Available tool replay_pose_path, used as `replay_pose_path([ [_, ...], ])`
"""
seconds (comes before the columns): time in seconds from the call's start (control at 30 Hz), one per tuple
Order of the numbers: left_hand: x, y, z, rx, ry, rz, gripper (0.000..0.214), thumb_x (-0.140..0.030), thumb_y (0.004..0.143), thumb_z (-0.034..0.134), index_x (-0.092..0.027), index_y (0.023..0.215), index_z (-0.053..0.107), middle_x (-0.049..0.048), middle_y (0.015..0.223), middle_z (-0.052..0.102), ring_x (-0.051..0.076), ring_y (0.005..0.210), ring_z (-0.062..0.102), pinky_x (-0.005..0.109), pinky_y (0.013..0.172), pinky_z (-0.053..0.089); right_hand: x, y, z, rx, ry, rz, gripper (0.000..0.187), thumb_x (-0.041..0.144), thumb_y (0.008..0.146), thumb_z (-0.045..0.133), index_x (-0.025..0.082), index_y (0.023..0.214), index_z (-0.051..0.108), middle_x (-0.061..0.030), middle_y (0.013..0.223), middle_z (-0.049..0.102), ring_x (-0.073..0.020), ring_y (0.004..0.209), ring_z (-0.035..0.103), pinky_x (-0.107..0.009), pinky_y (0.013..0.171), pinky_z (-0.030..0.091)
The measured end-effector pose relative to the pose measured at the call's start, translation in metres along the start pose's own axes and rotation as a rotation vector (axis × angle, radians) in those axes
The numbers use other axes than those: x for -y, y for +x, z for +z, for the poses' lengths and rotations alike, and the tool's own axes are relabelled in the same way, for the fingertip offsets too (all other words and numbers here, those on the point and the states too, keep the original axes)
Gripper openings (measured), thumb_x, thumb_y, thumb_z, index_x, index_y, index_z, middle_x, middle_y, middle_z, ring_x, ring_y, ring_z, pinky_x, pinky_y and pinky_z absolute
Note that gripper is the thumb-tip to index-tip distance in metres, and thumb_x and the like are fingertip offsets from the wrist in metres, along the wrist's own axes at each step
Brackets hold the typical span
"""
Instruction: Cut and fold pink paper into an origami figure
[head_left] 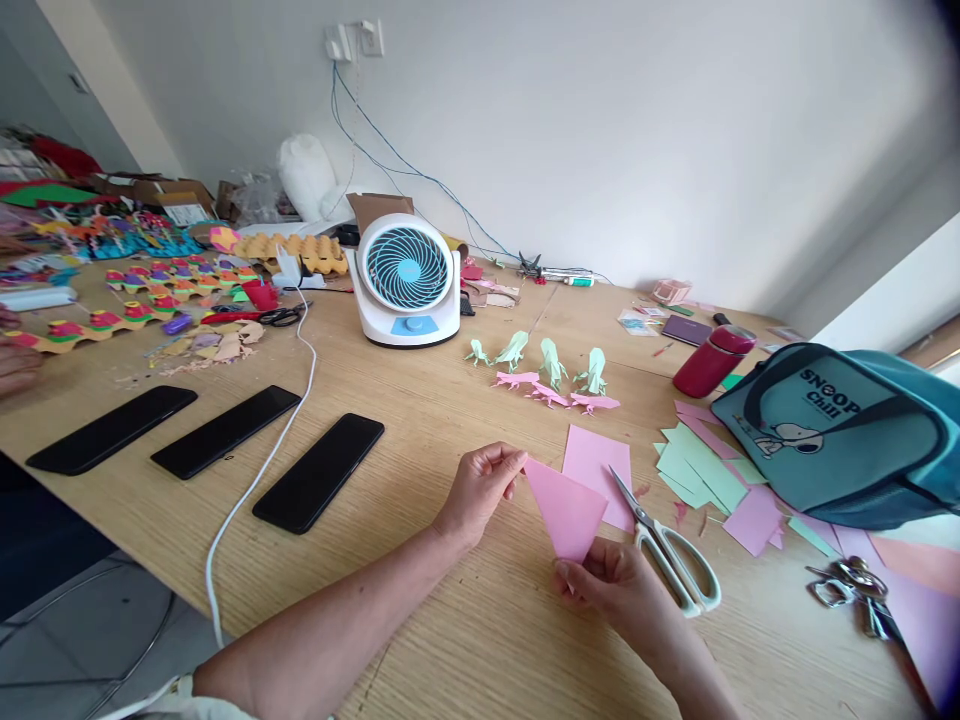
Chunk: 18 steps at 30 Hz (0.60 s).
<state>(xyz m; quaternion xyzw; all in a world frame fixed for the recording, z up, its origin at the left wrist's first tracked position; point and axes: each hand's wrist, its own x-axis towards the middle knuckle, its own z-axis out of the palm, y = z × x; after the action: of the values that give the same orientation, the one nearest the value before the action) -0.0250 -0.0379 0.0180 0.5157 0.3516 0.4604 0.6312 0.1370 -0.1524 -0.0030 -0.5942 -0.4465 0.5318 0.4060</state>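
Observation:
A folded piece of pink paper [568, 507], roughly triangular, is held up above the wooden table between my two hands. My left hand [480, 490] pinches its upper left corner. Its lower end is gripped by my right hand [600, 580], thumb on top. Behind it a flat pink sheet [592, 462] lies on the table. Scissors [675, 560] with white handles rest just right of my right hand, blades partly over that sheet. Farther back stand several folded green paper figures [550, 362] and pink paper figures [551, 393].
Three black phones [321, 474] and a white cable [277, 450] lie to the left. A white fan [407, 285] stands at the back. On the right are green paper pieces [701, 465], a red flask [712, 360], a teal bag [840, 430] and keys [855, 590]. Another person's hand [16, 368] shows at far left.

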Motion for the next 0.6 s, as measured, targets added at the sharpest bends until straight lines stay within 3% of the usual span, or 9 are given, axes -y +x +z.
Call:
replay_pose_path([
  [0.2,0.001,0.0,0.001,-0.055,-0.089,-0.092,0.035,-0.046,0.072,0.074,-0.014,0.067,0.061,-0.0017,0.063,0.053,0.008,0.06,0.047,0.017,0.052,0.04,0.003,-0.002,0.003,0.071,-0.045,0.004,0.021,0.033,0.075,0.071,0.017,0.065,0.064,-0.0013,0.062,0.065,-0.0126,0.055,0.05,-0.025,0.053,0.036],
  [0.4,0.006,-0.009,0.009,0.137,-0.122,-0.265,0.038,-0.046,0.065,0.079,-0.012,0.072,0.064,0.0005,0.067,0.059,0.01,0.064,0.054,0.02,0.057,0.046,-0.001,0.0,0.006,-0.018,-0.055,-0.092,0.029,0.042,0.078,0.071,0.016,0.067,0.063,-0.0004,0.062,0.06,-0.0134,0.057,0.049,-0.026,0.053,0.035],
  [0.6,0.005,-0.012,0.01,0.226,-0.025,-0.215,0.036,-0.044,0.07,0.075,-0.013,0.064,0.06,-0.0013,0.06,0.057,0.008,0.055,0.05,0.021,0.057,0.043,0.016,-0.002,-0.003,-0.236,0.108,-0.184,0.036,0.053,0.075,0.073,0.019,0.068,0.063,0.0008,0.063,0.057,-0.0145,0.061,0.048,-0.026,0.058,0.039],
])
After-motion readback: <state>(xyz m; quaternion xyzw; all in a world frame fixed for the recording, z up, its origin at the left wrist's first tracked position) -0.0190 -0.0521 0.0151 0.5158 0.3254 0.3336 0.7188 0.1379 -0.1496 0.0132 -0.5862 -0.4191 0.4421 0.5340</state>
